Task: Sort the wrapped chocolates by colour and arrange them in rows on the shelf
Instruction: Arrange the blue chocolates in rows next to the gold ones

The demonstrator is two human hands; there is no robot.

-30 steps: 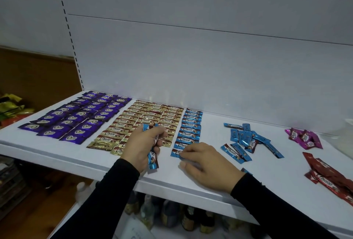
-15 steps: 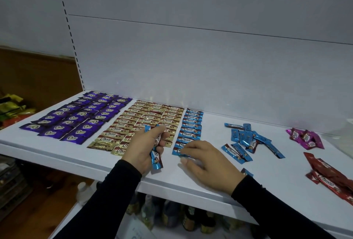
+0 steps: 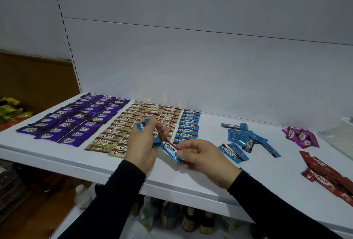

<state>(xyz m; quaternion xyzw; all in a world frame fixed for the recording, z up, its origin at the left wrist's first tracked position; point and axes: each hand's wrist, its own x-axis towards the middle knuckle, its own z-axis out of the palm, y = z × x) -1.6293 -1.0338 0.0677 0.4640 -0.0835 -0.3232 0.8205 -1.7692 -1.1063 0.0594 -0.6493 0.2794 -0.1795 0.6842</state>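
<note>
On the white shelf (image 3: 210, 179) lie rows of purple chocolates (image 3: 72, 122), gold chocolates (image 3: 122, 126) and one column of blue chocolates (image 3: 188, 126). My left hand (image 3: 142, 147) grips a small bundle of blue chocolates (image 3: 156, 137), raised above the shelf's front. My right hand (image 3: 200, 157) pinches one blue chocolate (image 3: 170, 148) whose other end still touches the bundle. A loose pile of blue chocolates (image 3: 246, 141) lies to the right of my hands.
Pink chocolates (image 3: 300, 136) lie at the far right back, red ones (image 3: 328, 176) at the right front. Bottles (image 3: 168, 214) stand on the level below. Yellow-green packets (image 3: 9, 108) sit at the far left beyond the shelf.
My right hand has lifted off the shelf near the blue column and now pinches a blue chocolate at the bundle. My left hand has risen slightly with the bundle.
</note>
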